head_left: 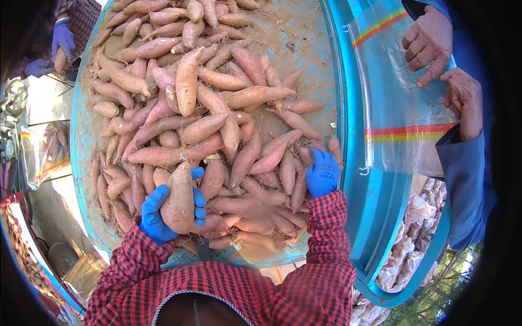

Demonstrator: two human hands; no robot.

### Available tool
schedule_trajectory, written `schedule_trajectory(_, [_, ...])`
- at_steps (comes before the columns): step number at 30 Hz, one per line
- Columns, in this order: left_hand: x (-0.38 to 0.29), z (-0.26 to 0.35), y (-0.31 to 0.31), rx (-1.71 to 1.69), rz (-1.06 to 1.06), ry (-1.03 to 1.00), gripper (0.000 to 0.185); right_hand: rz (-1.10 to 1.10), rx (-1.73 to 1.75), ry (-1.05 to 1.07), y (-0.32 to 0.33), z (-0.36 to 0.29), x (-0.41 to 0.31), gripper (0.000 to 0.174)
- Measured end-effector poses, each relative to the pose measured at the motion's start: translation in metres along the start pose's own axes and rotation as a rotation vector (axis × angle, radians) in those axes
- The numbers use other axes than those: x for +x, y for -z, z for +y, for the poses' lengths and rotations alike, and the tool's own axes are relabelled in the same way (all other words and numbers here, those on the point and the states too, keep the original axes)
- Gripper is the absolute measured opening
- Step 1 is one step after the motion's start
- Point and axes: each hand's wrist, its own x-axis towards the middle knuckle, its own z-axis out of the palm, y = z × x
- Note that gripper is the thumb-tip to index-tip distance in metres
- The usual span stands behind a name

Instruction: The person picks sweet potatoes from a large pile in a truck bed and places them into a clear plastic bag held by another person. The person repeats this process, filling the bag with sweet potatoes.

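Note:
A large, plump sweet potato (pixel 179 199) is gripped in my left hand (pixel 157 214), which wears a blue glove, its fingers wrapped round the root above the pile. My right hand (pixel 323 173), in a blue glove bearing writing, reaches down at the right edge of the pile beside a small sweet potato (pixel 335 148). Its fingertips point into the roots, and whether they hold one cannot be seen. Many pinkish-brown sweet potatoes (pixel 204 126) with hairy roots lie heaped on the soil-covered blue metal bed (pixel 301 36). A darker sweet potato (pixel 299 189) lies just below my right hand's left side.
Along the right runs the blue metal side wall (pixel 359 220). A co-worker's two bare hands (pixel 428 45) are over a translucent woven sack (pixel 403 93) there. At upper left another person's purple-gloved hand (pixel 63 38) is at a sweet potato (pixel 60 60). Filled bags (pixel 408 261) stand lower right.

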Motion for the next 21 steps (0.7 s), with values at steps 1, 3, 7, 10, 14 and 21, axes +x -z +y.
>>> schedule_trajectory(1, [-0.001,-0.002,0.003,-0.082,-0.008,0.001,0.084,-0.031,-0.078,0.047,0.000,0.010,0.000,0.047])
schedule_trajectory(3, [0.005,-0.009,0.003,-0.170,-0.002,0.029,0.090,-0.111,-0.133,0.101,0.000,0.028,0.000,0.058])
schedule_trajectory(7, [0.022,-0.021,0.000,-0.177,-0.094,0.082,0.096,-0.270,-0.137,0.102,0.001,0.041,0.009,0.076])
schedule_trajectory(10, [0.026,-0.025,-0.002,-0.194,-0.105,0.098,0.096,-0.270,-0.113,0.106,0.005,0.028,0.011,0.078])
schedule_trajectory(14, [0.022,-0.024,-0.002,-0.220,-0.109,0.059,0.093,-0.262,0.396,0.173,0.009,0.018,-0.004,0.074])
schedule_trajectory(21, [0.027,-0.033,0.005,-0.105,-0.145,0.010,0.086,-0.280,0.550,0.021,0.014,0.028,0.002,0.081])
